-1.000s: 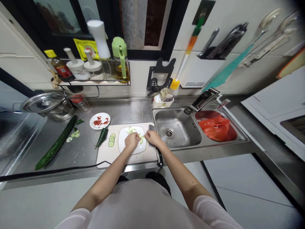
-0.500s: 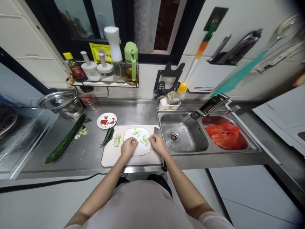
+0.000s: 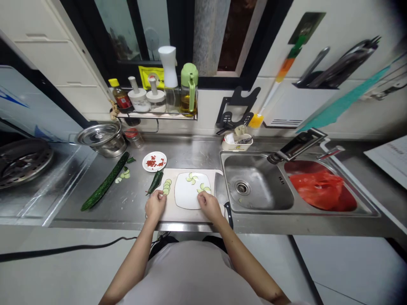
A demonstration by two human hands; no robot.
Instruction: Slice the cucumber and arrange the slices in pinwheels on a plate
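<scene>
A white plate (image 3: 190, 198) lies on a pale cutting board (image 3: 174, 212) at the counter's front edge. Several half-moon cucumber slices (image 3: 203, 188) sit on the plate. A short row of round cucumber slices (image 3: 166, 187) lies on the board to the plate's left. My left hand (image 3: 155, 206) has curled fingers, and its tips pinch at the nearest slice of that row. My right hand (image 3: 208, 205) rests on the plate's right front edge, fingertips together at a slice there. A knife (image 3: 220, 186) lies along the board's right side, black handle toward me.
A long cucumber (image 3: 104, 183) and a few loose slices lie on the steel counter at left. Behind the board are a green chili (image 3: 155, 181) and a small plate of chopped red chili (image 3: 154, 161). A lidded pot (image 3: 101, 137) stands at back left. The sink (image 3: 254, 190) and a red basin (image 3: 319, 190) are right.
My left hand has left the plate and moved left to the row of slices on the board. My right hand drew back toward the plate's front right. The view shifted left.
</scene>
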